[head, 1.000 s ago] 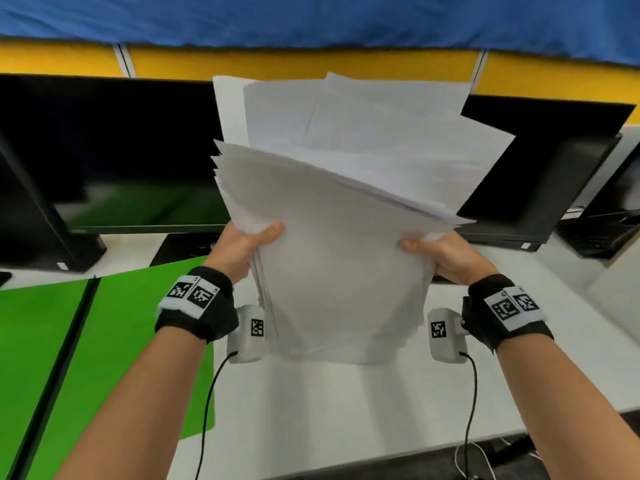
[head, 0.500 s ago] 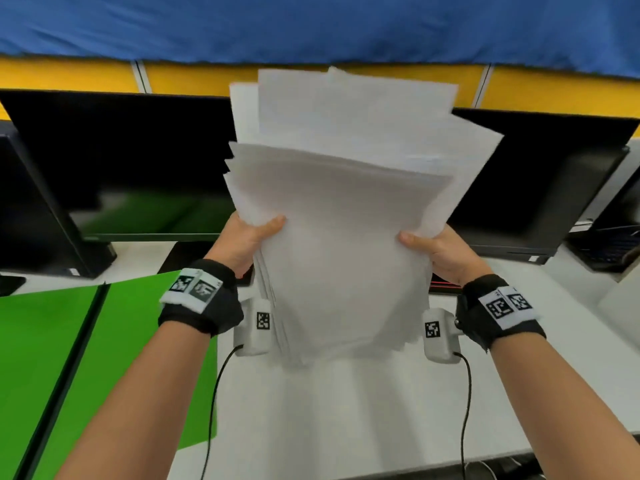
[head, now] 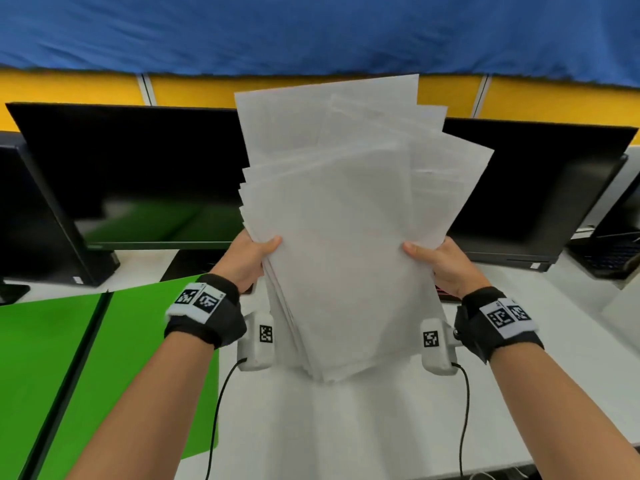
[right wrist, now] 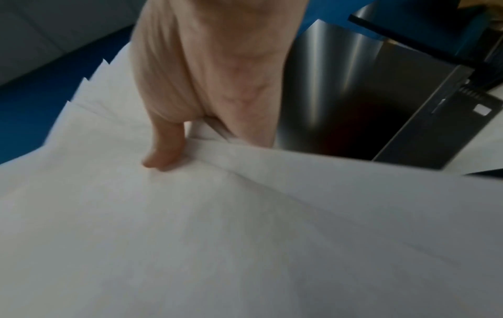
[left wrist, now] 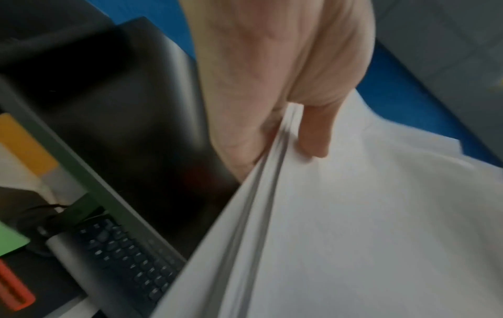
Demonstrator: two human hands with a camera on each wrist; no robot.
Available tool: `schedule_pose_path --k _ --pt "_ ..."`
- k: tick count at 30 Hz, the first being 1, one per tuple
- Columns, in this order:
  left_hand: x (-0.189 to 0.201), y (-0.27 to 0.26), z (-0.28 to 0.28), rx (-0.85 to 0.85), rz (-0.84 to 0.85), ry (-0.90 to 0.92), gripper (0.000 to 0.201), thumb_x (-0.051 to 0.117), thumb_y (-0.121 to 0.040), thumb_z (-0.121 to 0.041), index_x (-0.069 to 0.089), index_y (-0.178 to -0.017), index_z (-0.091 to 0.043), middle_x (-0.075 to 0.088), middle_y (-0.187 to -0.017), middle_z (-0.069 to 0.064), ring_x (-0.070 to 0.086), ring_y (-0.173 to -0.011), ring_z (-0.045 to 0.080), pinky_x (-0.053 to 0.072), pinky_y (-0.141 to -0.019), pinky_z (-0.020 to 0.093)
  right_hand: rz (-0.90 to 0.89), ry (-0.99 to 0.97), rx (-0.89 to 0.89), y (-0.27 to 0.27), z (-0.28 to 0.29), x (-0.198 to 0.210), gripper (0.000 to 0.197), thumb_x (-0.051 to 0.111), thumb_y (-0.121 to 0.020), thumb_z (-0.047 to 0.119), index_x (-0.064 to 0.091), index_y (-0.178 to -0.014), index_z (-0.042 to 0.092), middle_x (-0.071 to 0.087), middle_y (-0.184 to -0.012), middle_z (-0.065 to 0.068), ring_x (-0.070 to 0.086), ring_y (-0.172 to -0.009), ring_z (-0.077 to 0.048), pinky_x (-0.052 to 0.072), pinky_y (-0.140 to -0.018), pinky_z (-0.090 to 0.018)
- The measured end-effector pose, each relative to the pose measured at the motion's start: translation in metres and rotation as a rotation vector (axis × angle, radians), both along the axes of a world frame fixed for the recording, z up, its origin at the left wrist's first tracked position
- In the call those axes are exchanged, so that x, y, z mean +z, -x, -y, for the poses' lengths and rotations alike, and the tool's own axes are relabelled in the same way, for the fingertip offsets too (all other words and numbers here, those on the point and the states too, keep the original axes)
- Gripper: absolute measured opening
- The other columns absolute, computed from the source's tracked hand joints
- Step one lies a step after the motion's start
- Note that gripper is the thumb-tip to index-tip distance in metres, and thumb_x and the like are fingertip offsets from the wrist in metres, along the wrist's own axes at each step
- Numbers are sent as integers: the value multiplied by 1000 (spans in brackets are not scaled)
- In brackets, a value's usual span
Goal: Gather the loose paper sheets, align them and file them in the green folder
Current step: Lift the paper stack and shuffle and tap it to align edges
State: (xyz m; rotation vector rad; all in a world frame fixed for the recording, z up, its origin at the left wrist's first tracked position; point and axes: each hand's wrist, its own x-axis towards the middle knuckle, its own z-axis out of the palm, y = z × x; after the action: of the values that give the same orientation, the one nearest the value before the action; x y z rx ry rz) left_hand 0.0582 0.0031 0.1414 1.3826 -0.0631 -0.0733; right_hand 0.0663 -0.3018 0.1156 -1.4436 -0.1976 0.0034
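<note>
The left hand (head: 247,263) grasps the sheets (head: 346,237) at their 9 o'clock edge, thumb flat on the front face and fingers curled behind. In the left wrist view the thumb (left wrist: 315,133) presses the top sheet while the layered edges of the stack (left wrist: 245,226) run past the palm. The right hand (head: 440,266) grasps the 3 o'clock edge the same way; the right wrist view shows its thumb (right wrist: 166,146) dimpling the paper (right wrist: 245,236).

The stack is upright and tilted, its bottom edge on or just above the desk (head: 346,427); which, I cannot tell. The top edges are uneven and fanned, corners stepping out toward 1 o'clock.

The folder (head: 114,358) lies open and flat at 8 o'clock, its near corner beside the left wrist; bare desk spreads toward 6 o'clock. Two dark monitors (head: 138,174) stand close behind the stack from 10 to 2 o'clock.

The sheets are thin, white, matte and slightly bowed. The folder is smooth green with a dark spine line. The desk is plain white.
</note>
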Motion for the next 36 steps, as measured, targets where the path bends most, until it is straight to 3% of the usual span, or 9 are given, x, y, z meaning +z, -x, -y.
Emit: schedule_pose_path --k 2,6,10,14,17,20,23,31,36 --pt "5 0 7 111 65 -55 44 51 -89 4 44 -131 -1 54 -130 13 53 -119 31 43 -102 41 18 12 -39 0 -2 2 82 92 -33 48 66 -104 16 75 -99 -2 71 -93 -20 58 -72 -29" --pt "25 9 20 337 262 -136 37 53 -89 0 48 -125 -1 54 -111 2 54 -106 19 43 -93 28 100 -11 -70 3 -9 13 77 90 -39 48 66 -104 13 75 -97 0 71 -92 -16 57 -74 -27" --pt "38 20 33 479 419 -27 24 50 -92 -2 46 -98 -25 54 -103 -5 55 -98 7 45 -91 17 169 -37 -200 5 -17 23 88 87 -52 43 55 -119 -3 69 -111 -11 68 -101 -23 56 -86 -34" --pt "26 18 33 468 447 47 27 57 -87 1 52 -97 -23 59 -93 -14 62 -77 -15 50 -78 8 224 66 -216 12 -20 22 41 70 -76 7 59 -115 2 69 -107 -8 67 -101 -22 54 -89 -35" --pt "-1 15 37 417 379 59 39 65 -80 1 50 -116 -6 62 -105 -6 63 -91 -7 51 -85 15 206 122 -214 11 -20 12 42 71 -75 5 59 -116 7 67 -111 -8 66 -105 -23 53 -90 -37" --pt "-17 10 38 419 325 3 54 78 -69 -21 53 -117 -16 61 -118 0 60 -110 9 47 -98 25 197 111 -210 7 -22 12 39 68 -78 -2 59 -114 9 67 -111 -6 67 -103 -22 55 -86 -36" --pt "-25 3 31 425 279 -1 53 78 -70 -14 55 -118 -10 65 -107 -7 63 -95 -7 49 -87 12 189 94 -187 4 -22 11 41 69 -77 -4 59 -115 9 67 -112 -6 67 -103 -20 56 -83 -32" --pt "-43 -3 28 374 176 -68 60 82 -65 -17 55 -117 -2 66 -106 1 66 -94 7 53 -79 16 115 11 -273 3 -35 -24 34 72 -74 -1 63 -98 21 70 -97 6 70 -86 -3 57 -74 -22" --pt "-51 -3 23 320 177 -91 44 80 -66 -8 61 -106 -11 67 -92 -8 67 -81 -3 55 -71 13 27 13 -262 5 -26 -45 71 90 -39 43 66 -101 18 74 -98 5 70 -92 -10 57 -73 -22"
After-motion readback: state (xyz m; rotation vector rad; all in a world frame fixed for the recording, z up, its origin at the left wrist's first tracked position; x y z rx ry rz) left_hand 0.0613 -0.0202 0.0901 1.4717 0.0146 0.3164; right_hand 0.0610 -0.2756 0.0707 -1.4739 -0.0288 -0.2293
